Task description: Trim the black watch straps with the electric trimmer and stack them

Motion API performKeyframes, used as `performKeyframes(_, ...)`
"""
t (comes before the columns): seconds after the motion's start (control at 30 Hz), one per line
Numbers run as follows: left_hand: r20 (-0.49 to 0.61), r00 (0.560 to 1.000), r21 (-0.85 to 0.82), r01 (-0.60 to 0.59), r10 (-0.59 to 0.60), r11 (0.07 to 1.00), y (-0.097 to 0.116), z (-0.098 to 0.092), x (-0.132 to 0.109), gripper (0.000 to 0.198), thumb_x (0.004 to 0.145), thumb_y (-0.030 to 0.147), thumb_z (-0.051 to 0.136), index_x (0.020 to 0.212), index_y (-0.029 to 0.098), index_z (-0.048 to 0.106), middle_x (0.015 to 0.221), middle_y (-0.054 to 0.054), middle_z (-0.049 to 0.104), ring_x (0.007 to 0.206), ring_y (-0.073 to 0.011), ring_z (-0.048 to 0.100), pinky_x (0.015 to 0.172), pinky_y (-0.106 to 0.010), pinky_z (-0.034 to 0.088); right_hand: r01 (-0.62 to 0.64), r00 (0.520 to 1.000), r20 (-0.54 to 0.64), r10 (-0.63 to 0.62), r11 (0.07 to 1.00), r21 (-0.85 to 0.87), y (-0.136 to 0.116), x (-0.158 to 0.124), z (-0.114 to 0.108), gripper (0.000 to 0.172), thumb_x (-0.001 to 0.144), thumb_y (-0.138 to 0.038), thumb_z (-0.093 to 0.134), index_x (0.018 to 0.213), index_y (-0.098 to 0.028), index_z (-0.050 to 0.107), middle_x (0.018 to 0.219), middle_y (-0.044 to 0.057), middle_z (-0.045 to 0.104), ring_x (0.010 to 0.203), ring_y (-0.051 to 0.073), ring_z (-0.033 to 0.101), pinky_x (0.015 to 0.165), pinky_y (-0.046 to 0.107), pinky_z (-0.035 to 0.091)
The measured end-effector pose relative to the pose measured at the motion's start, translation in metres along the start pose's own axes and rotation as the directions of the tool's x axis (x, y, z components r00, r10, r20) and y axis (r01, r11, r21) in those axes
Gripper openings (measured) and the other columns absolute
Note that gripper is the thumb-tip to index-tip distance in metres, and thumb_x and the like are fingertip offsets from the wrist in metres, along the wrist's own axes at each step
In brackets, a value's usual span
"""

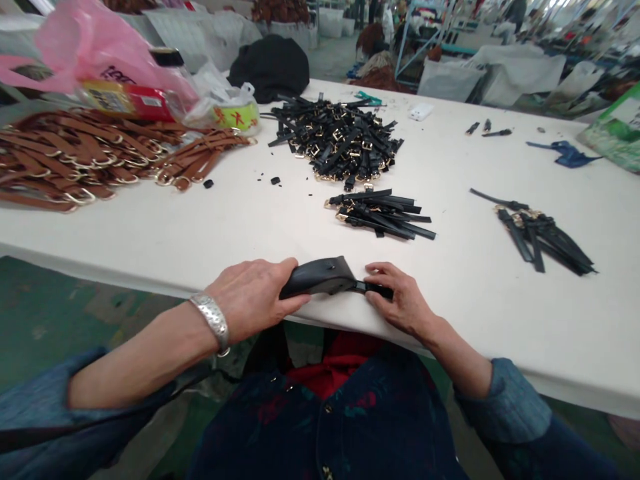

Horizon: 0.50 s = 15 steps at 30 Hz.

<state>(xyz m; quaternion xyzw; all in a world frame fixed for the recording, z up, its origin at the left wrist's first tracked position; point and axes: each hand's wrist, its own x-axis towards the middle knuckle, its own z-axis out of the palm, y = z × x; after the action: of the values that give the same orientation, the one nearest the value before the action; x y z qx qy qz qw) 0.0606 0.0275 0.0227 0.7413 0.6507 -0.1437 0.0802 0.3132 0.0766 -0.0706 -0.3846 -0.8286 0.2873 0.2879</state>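
Note:
At the near edge of the white table (210, 233), my left hand (255, 297) grips a black leather piece (323, 277) that lies flat on the tabletop. My right hand (400, 300) pinches a narrow black strap end (375, 289) sticking out of that piece on its right side. A silver bracelet (213, 320) circles my left wrist. Just beyond my hands lies a small bundle of black straps with gold buckles (383, 215).
A big heap of black buckled straps (340, 137) sits mid-table, another black bundle (543, 233) at the right. Brown straps with rings (90, 157) cover the far left, beside pink and clear plastic bags (100, 53). A blue scrap (567, 153) and small tools (487, 129) lie far right.

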Motion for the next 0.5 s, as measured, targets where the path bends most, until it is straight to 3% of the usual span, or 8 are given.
performKeyframes(0.13,0.034,0.999,-0.012,-0.041,0.042,0.999,0.012,-0.003,-0.005,0.044,0.080,0.057,0.039,0.098,0.021,0.056,0.078,-0.010,0.069,0.072,-0.0270,0.065,0.060,-0.033,0.041,0.016,1.000,0.007,-0.016,1.000,0.012,0.001,0.000,0.000,0.024,0.074,-0.014,0.058,0.094,-0.020,0.068,0.113,0.009,0.061,0.105,0.022,0.058,0.094,0.037,0.046)
performKeyframes(0.3,0.009,0.999,-0.038,-0.048,0.048,0.998,0.035,-0.007,0.011,0.043,0.082,0.055,0.039,0.102,0.020,0.054,0.086,-0.012,0.070,0.080,-0.0273,0.065,0.066,-0.034,0.044,-0.005,1.000,0.007,0.005,0.999,0.039,0.000,0.003,-0.003,0.019,0.074,-0.016,0.059,0.090,-0.021,0.067,0.106,0.006,0.063,0.099,0.020,0.059,0.089,0.035,0.048)
performKeyframes(0.4,-0.018,0.999,-0.086,-0.045,0.044,0.995,0.030,-0.004,0.016,0.045,0.081,0.057,0.039,0.102,0.020,0.054,0.084,-0.010,0.070,0.078,-0.0255,0.065,0.063,-0.032,0.043,-0.031,0.999,-0.014,0.031,0.999,0.037,0.001,0.004,-0.002,0.014,0.075,-0.020,0.061,0.086,-0.021,0.067,0.103,0.006,0.063,0.094,0.020,0.060,0.084,0.034,0.049)
performKeyframes(0.5,-0.042,0.999,-0.127,-0.015,0.010,0.992,0.010,0.003,0.015,0.046,0.080,0.060,0.038,0.099,0.021,0.055,0.079,-0.008,0.069,0.072,-0.0235,0.064,0.059,-0.030,0.041,-0.040,0.999,-0.023,0.041,0.999,0.027,0.001,0.004,0.001,0.015,0.076,-0.023,0.062,0.089,-0.021,0.068,0.104,0.006,0.062,0.094,0.020,0.059,0.085,0.034,0.048)
